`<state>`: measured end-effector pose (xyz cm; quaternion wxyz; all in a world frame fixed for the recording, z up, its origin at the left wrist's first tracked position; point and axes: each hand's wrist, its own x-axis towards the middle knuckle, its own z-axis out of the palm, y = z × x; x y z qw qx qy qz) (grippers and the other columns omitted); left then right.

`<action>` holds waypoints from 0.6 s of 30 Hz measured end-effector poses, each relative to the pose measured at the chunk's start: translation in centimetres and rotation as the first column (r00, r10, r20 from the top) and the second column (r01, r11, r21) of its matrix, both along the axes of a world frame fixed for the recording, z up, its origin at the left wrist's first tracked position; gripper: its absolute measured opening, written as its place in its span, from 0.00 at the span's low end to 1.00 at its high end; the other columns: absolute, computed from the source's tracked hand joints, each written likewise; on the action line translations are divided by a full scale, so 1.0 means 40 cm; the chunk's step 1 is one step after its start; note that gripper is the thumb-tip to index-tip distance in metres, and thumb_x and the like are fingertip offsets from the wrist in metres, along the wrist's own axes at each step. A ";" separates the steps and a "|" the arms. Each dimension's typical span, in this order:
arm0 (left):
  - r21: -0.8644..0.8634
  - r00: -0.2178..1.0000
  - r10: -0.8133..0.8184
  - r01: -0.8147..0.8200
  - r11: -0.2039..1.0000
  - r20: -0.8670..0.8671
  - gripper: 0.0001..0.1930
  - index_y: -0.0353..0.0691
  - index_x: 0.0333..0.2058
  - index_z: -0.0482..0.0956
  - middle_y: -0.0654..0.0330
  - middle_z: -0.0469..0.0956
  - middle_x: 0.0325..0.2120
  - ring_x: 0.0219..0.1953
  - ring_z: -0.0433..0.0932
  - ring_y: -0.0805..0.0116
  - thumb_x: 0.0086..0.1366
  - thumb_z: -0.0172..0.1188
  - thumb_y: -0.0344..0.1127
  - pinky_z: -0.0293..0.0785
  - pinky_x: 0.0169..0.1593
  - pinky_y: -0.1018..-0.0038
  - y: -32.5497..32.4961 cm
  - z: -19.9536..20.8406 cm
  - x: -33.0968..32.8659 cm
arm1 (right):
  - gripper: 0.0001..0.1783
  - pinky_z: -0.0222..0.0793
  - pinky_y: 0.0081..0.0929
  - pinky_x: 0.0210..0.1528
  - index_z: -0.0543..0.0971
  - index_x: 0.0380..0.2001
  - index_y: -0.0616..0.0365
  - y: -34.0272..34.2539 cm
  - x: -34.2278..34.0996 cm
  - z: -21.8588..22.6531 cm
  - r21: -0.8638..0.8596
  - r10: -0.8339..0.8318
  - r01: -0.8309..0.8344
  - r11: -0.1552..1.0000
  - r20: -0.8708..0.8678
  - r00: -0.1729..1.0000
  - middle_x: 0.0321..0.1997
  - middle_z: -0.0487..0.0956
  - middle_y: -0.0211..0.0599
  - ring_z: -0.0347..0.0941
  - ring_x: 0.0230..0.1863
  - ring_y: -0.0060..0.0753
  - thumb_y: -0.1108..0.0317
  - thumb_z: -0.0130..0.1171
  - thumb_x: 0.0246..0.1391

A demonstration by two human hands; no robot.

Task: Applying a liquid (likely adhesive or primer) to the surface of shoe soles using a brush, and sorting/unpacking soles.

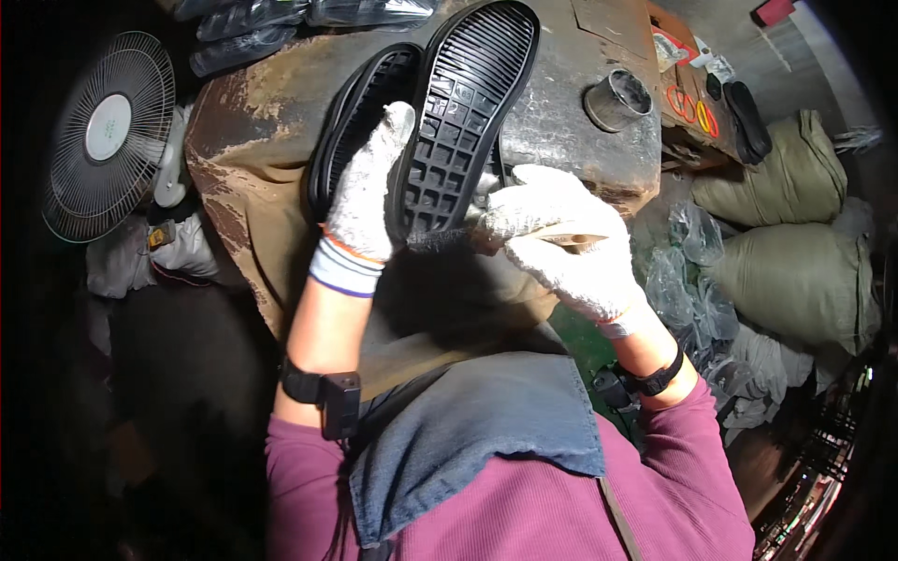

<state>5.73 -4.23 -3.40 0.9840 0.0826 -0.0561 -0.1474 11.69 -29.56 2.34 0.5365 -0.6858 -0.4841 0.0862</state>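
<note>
My left hand (367,192), in a white knitted glove, grips a black shoe sole (458,112) by its side and heel end, with the ribbed and gridded inside facing up. In my gloved right hand (571,243) is a brush with a wooden handle (582,241), fingers closed round it. Its dark bristles (440,240) reach across to the heel end of the sole; whether they touch it is hard to tell. More black soles (369,98) lie stacked on the worktable, just behind and left of the held one, partly hidden by my left hand.
A metal can (617,100) stands on the worn worktable (267,103). Black bundles in clear plastic (248,47) lie at its far left. Scissors (683,103) and dark soles (745,122) rest at right, above stuffed sacks (790,280). A fan (108,131) stands left.
</note>
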 end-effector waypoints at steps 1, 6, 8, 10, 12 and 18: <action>-0.015 0.997 -0.066 0.066 0.998 0.034 0.34 0.31 0.71 0.66 0.42 0.75 0.66 0.63 0.78 0.44 0.82 0.46 0.55 0.73 0.70 0.50 0.010 0.006 -0.002 | 0.10 0.64 0.41 0.73 0.90 0.41 0.52 -0.006 0.003 0.003 -0.010 -0.002 0.002 1.000 0.002 1.000 0.47 0.90 0.26 0.83 0.56 0.34 0.67 0.73 0.55; 0.914 0.864 0.379 -0.394 0.096 0.332 0.30 0.31 0.70 0.68 0.46 0.77 0.64 0.61 0.81 0.55 0.83 0.47 0.51 0.77 0.68 0.58 -0.018 -0.007 -0.031 | 0.09 0.71 0.37 0.66 0.90 0.40 0.53 -0.010 0.009 0.073 -0.116 -0.160 0.162 0.980 0.024 0.987 0.45 0.89 0.32 0.83 0.53 0.35 0.69 0.73 0.54; 0.849 0.943 0.295 -0.281 0.447 0.156 0.30 0.31 0.70 0.68 0.45 0.78 0.63 0.60 0.82 0.55 0.83 0.47 0.51 0.78 0.66 0.58 -0.016 0.005 -0.038 | 0.10 0.76 0.30 0.59 0.89 0.42 0.58 -0.016 0.023 0.084 -0.133 -0.253 0.250 0.959 -0.007 0.968 0.43 0.89 0.34 0.84 0.49 0.31 0.71 0.72 0.56; 0.685 0.987 0.157 -0.104 0.721 -0.015 0.30 0.31 0.69 0.69 0.45 0.79 0.61 0.59 0.82 0.54 0.83 0.48 0.51 0.80 0.63 0.59 -0.022 0.041 -0.044 | 0.11 0.79 0.24 0.53 0.87 0.46 0.60 -0.022 0.035 0.095 -0.121 -0.280 0.253 0.960 -0.377 0.883 0.44 0.89 0.32 0.84 0.46 0.23 0.72 0.69 0.60; 0.564 0.997 0.060 -0.020 0.826 -0.054 0.30 0.31 0.69 0.69 0.45 0.79 0.60 0.57 0.83 0.53 0.83 0.48 0.51 0.82 0.61 0.59 -0.026 0.045 -0.045 | 0.12 0.79 0.23 0.51 0.87 0.47 0.61 -0.032 0.062 0.095 -0.083 -0.271 0.259 0.962 -0.380 0.884 0.45 0.89 0.33 0.83 0.45 0.21 0.72 0.68 0.61; 0.420 0.994 -0.092 0.109 0.901 -0.062 0.29 0.31 0.68 0.70 0.45 0.82 0.56 0.54 0.86 0.51 0.82 0.49 0.51 0.87 0.54 0.61 -0.033 0.033 -0.048 | 0.12 0.79 0.22 0.50 0.87 0.47 0.61 -0.073 0.148 0.088 -0.159 -0.382 0.357 0.920 -0.170 0.908 0.43 0.89 0.32 0.84 0.44 0.20 0.68 0.67 0.61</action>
